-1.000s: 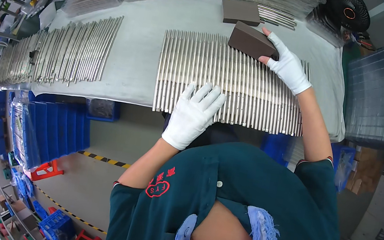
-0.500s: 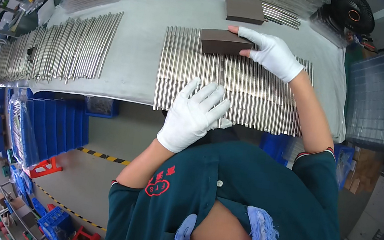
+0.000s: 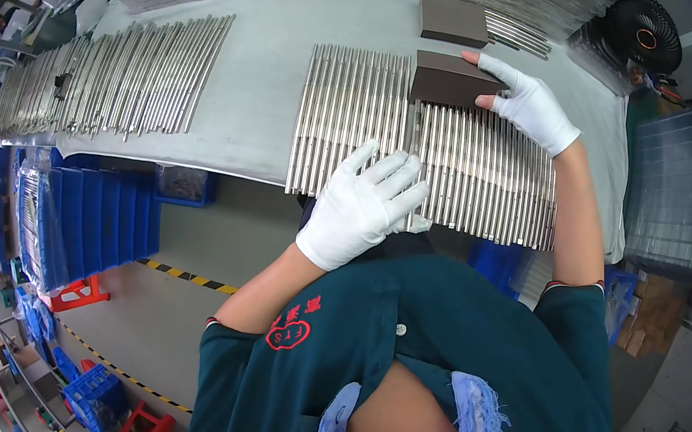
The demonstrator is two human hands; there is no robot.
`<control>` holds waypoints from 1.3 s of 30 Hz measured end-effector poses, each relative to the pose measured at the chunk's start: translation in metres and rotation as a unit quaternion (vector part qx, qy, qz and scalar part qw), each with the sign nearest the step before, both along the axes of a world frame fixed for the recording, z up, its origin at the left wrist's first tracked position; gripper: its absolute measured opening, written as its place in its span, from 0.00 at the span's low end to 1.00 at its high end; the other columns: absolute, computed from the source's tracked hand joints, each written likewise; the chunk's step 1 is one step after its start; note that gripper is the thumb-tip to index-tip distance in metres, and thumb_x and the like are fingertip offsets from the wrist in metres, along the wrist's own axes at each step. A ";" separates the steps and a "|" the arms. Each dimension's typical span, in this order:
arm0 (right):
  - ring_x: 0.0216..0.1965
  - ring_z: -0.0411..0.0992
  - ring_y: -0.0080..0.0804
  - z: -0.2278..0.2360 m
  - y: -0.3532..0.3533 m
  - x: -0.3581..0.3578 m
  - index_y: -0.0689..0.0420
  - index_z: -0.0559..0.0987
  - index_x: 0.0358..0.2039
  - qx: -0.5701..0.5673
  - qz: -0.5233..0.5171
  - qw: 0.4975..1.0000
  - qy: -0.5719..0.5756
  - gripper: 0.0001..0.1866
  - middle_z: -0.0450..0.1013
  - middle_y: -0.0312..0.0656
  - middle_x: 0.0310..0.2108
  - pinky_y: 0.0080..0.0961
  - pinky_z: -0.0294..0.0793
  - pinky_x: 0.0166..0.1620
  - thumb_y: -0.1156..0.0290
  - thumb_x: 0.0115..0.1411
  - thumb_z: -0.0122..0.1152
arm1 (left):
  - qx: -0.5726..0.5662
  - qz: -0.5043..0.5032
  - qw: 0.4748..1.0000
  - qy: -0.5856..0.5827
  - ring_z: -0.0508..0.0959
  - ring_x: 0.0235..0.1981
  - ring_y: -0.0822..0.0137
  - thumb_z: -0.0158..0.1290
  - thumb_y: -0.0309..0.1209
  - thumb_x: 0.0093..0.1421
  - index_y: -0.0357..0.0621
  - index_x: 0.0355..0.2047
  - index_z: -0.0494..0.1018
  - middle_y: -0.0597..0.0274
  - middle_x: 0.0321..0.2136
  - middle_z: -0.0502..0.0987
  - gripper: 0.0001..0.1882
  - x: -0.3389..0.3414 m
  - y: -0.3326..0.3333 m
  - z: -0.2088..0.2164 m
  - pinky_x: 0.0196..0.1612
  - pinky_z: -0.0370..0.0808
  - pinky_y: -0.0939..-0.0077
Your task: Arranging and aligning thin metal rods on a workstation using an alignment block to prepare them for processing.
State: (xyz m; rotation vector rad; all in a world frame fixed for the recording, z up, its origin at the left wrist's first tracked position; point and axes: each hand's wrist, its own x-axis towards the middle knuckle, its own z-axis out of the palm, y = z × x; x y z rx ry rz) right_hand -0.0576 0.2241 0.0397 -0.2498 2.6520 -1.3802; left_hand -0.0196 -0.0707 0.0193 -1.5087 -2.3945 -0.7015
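The dark brown block (image 3: pixel 451 80) rests on the far ends of the metal rods (image 3: pixel 428 143) laid in a row at the table's (image 3: pixel 255 104) near edge, the right hand (image 3: pixel 528 105) gripping its side; it seems partway along, rods to its left uncovered. The left hand (image 3: pixel 370 206) lies spread flat on the near rod ends. A second block (image 3: pixel 453 20) sits further back.

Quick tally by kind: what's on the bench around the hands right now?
Dark brown rectangular blocks: 2
Laid-out rows of silver metal rods: 2
Black round fan: 1
White-gloved hands, left hand and right hand: 2
Total: 7
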 end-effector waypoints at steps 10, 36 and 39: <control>0.58 0.68 0.23 0.000 0.033 0.025 0.50 0.68 0.65 0.002 -0.063 0.998 -0.014 0.34 0.69 0.35 0.62 0.23 0.66 0.60 0.74 0.58 0.66 | -0.011 0.004 1.000 0.004 0.76 0.50 0.63 0.64 0.46 0.46 0.50 0.43 0.75 0.63 0.45 0.77 0.25 0.003 -0.001 0.000 0.57 0.67 0.54; 0.58 0.67 0.26 -0.034 0.044 0.066 0.52 0.64 0.67 -0.108 -0.261 0.944 0.173 0.37 0.68 0.39 0.60 0.22 0.64 0.61 0.71 0.58 0.68 | -0.137 0.082 0.986 -0.037 0.67 0.60 0.53 0.67 0.45 0.42 0.44 0.58 0.67 0.55 0.57 0.70 0.43 -0.008 -0.040 -0.008 0.64 0.57 0.44; 0.59 0.68 0.27 -0.035 0.035 0.059 0.47 0.65 0.67 -0.065 -0.243 0.952 0.172 0.37 0.69 0.39 0.60 0.23 0.64 0.62 0.71 0.57 0.68 | -0.142 0.090 0.985 -0.033 0.68 0.59 0.52 0.68 0.34 0.39 0.46 0.59 0.67 0.56 0.56 0.71 0.43 -0.009 -0.043 -0.012 0.64 0.58 0.43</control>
